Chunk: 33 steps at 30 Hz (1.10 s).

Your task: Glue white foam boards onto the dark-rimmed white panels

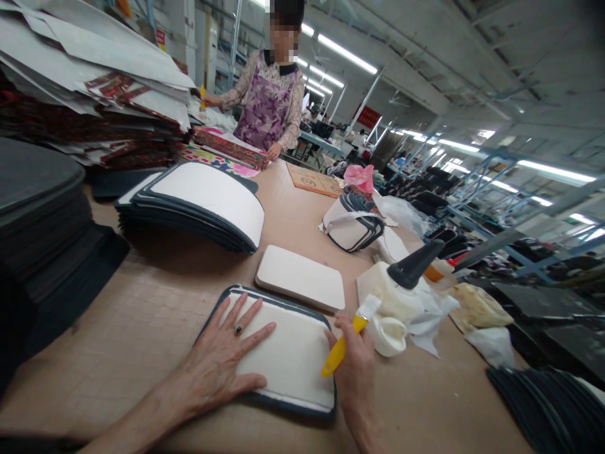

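My left hand (pixel 231 350) lies flat with spread fingers on a white rounded panel (pixel 295 359), which rests on a slightly larger dark backing piece (pixel 328 413). At the panel's right edge, my right hand (pixel 354 359) is closed around a paintbrush (pixel 336 356) with a yellow handle and pale bristles pointing up and away. Just beyond the panel sits a small stack of white boards (pixel 302 277) with rounded corners. Right of my right hand stand a whitish plastic container (pixel 387 290) with a black cone-shaped piece on it and an opened white vessel (pixel 390 334).
A curved pile of white-topped dark panels (pixel 203 195) is at the back left, near dark stacked sheets (pixel 38 239) and piled printed material (pixel 94 94). Across the table (pixel 416 403) stands another person (pixel 267 94) holding a yellow brush. More dark pieces (pixel 543 403) lie at right.
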Motion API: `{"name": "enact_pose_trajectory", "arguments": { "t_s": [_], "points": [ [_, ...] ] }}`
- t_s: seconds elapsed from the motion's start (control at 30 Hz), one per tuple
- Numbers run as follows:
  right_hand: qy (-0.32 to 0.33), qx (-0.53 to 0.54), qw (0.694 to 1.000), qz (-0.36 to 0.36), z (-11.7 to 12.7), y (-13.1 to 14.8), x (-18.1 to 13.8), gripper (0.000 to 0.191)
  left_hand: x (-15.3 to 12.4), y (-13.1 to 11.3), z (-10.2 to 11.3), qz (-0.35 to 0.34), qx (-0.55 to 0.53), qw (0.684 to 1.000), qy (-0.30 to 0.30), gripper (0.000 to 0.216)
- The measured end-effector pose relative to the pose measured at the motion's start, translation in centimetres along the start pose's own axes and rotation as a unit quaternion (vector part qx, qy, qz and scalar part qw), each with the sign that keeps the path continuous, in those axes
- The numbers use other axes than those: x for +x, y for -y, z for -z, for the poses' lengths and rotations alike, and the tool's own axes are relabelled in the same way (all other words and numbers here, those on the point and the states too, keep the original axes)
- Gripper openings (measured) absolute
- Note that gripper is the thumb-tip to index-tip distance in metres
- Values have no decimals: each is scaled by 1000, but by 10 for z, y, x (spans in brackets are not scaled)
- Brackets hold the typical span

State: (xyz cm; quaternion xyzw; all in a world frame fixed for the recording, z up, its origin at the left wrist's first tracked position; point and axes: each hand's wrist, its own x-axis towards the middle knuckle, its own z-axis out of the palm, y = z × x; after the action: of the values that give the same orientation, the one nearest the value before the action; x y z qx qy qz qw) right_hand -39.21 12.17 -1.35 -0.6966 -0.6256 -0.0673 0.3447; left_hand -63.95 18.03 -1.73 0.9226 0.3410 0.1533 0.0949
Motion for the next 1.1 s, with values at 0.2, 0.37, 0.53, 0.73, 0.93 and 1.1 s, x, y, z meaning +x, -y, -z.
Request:
{"name": "enact_pose_trajectory", "arguments": {
  "t_s": [0.2,0.37,0.53,0.73,0.93,1.1],
  "points": [
    [113,117,985,57,-24,60,-25,44,-1,2,-7,-14,16,999,-42,76],
    [14,66,997,-34,-33,7,-47,38,3,0,0,8,16,1000,11,74],
    [0,35,999,14,-37,-17,-53,41,3,-5,12,44,4,997,58,55],
    [-88,11,996,28,-65,-19,-60,47,-6,-7,1,81,27,996,9,73],
    [-62,36,996,52,-53,-15,-47,40,-5,-8,4,89,6,995,40,72],
    [-61,90,994,29,-30,16,-24,28,-6,-6,18,74,-25,995,57,61]
  ]
}}
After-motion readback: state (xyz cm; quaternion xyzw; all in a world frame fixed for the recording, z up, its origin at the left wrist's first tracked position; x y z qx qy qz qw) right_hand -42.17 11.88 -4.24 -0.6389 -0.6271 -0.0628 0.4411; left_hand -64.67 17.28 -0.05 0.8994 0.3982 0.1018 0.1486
